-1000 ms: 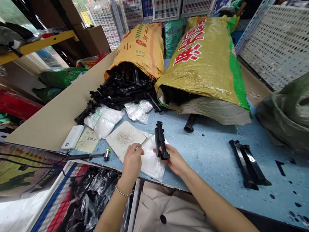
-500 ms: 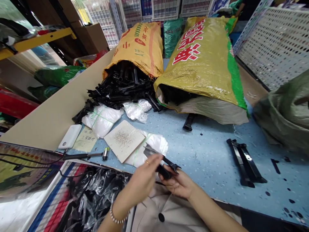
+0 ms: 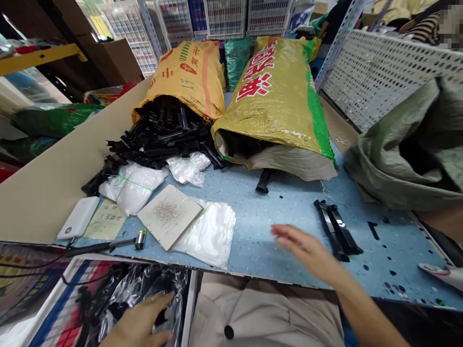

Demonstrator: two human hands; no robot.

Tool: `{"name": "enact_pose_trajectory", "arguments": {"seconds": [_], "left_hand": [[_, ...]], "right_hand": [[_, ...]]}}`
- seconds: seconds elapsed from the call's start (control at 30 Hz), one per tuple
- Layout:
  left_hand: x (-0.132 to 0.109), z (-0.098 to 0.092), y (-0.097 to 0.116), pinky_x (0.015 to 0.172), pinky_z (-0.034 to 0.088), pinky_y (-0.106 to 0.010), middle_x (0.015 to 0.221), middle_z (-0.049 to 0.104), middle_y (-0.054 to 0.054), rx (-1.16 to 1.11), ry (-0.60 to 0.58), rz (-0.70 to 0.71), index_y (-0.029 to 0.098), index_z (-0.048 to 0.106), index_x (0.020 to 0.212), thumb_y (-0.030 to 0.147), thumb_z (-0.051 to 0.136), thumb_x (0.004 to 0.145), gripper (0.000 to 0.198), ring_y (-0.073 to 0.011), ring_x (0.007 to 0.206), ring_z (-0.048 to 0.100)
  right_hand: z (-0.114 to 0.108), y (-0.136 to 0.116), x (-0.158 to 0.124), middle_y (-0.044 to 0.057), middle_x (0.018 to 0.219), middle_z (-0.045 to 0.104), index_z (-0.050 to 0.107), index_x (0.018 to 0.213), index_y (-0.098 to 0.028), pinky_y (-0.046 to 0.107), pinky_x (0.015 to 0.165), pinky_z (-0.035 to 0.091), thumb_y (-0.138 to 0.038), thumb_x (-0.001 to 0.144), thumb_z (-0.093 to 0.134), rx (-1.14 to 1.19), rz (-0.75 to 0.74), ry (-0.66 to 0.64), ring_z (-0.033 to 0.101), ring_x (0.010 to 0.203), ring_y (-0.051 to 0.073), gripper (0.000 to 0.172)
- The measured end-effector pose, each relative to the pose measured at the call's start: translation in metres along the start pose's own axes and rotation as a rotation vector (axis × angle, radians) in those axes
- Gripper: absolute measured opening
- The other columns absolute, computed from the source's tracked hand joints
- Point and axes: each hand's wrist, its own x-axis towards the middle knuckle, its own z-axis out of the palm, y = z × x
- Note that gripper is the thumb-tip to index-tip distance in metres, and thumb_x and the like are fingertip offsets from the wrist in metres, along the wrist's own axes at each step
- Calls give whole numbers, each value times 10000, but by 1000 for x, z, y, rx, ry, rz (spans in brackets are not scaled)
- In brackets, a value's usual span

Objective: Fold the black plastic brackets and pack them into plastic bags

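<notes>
My left hand [image 3: 142, 320] is low over a bin [image 3: 193, 294] at the bottom left, thumb and fingers apart. Under it lie black parts in clear plastic bags [image 3: 126, 294]. My right hand [image 3: 306, 248] hovers above the blue tabletop [image 3: 253, 217], fingers stretched out, with nothing in it. To its right, black plastic parts [image 3: 336, 229] lie side by side. Left of it is a stack of clear plastic bags [image 3: 213, 233], partly covered by a square tile-like board [image 3: 170, 214] with brown specks. A lone black part [image 3: 263, 182] sits behind my right hand.
A yellow sack [image 3: 184, 79] spills a heap of black parts [image 3: 162, 132]. Beside it lies an olive-green sack [image 3: 278, 106]. A screwdriver-like tool [image 3: 108, 245], a white power bank [image 3: 78, 218] and a handwritten note [image 3: 104, 220] are at left. A grey-green sack [image 3: 394, 154] stands right.
My hands have come apart. The black part and plastic bag they held together are gone from them. My left hand moved down left to the bin, my right hand out over the table.
</notes>
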Motion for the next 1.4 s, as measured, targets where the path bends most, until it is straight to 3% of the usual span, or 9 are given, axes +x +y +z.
{"name": "enact_pose_trajectory", "arguments": {"seconds": [0.1, 0.17, 0.33, 0.43, 0.63, 0.8, 1.03, 1.27, 1.4], "left_hand": [[30, 14, 18, 951, 496, -379, 1117, 718, -67, -32, 18, 27, 242, 692, 1059, 235, 590, 722, 352, -268, 1041, 660], [55, 22, 47, 868, 518, -351, 1013, 723, -74, -108, 130, 134, 227, 676, 992, 275, 495, 835, 245, -229, 911, 678], [117, 41, 106, 769, 502, -393, 1049, 609, -158, -115, 557, 158, 149, 615, 937, 297, 552, 837, 189, -283, 929, 611], [139, 44, 107, 746, 465, -375, 989, 606, -132, -268, 555, 133, 168, 605, 802, 200, 514, 832, 101, -264, 892, 595], [154, 26, 77, 646, 435, -286, 640, 557, 6, -523, 475, 103, 201, 482, 589, 296, 650, 713, 230, -163, 644, 559], [161, 25, 69, 573, 415, -244, 632, 584, 27, -671, 479, 53, 205, 465, 640, 323, 617, 699, 202, -129, 576, 543], [166, 32, 78, 529, 313, -210, 544, 430, 103, -699, 560, 7, 222, 386, 659, 227, 674, 605, 294, -92, 498, 405], [150, 8, 65, 553, 381, -223, 610, 507, 61, -756, 493, 110, 210, 445, 700, 258, 637, 695, 198, -110, 546, 477], [133, -5, 62, 728, 448, -306, 777, 593, -35, -298, 541, 186, 188, 566, 703, 50, 476, 741, 169, -180, 765, 560]], "right_hand": [[-59, 38, -6, 203, 1233, 580, 542, 1255, -123, 448, 927, 425, -380, 907, 423, -516, 105, 411, 559, 1113, 328, 448], [-86, 65, -12, 295, 1176, 573, 523, 1249, -40, 484, 865, 426, -340, 904, 387, -837, 259, 504, 563, 1087, 393, 477], [-106, 102, -30, 247, 917, 651, 638, 983, -148, 427, 656, 440, -360, 888, 414, -863, 434, 376, 655, 775, 336, 323], [-101, 95, -38, 214, 865, 665, 643, 847, -197, 385, 666, 445, -344, 865, 455, -646, 382, 351, 658, 786, 299, 239], [-53, 58, -21, 134, 958, 689, 666, 986, -197, 330, 738, 478, -415, 794, 588, 88, 297, 347, 635, 861, 257, 301], [15, 14, 22, 27, 737, 626, 680, 894, -187, 273, 574, 462, -452, 695, 733, 537, 145, 51, 561, 639, 166, 336], [90, -38, 84, 50, 773, 699, 669, 870, -175, 323, 719, 515, -398, 697, 776, 1001, 114, -259, 665, 701, 190, 302], [124, -31, 118, 42, 722, 710, 658, 782, -148, 237, 638, 500, -346, 635, 827, 1082, 232, -186, 677, 697, 159, 299], [122, -27, 113, 39, 751, 721, 663, 830, -165, 204, 534, 443, -353, 662, 804, 1021, 252, -196, 658, 688, 147, 289]]}}
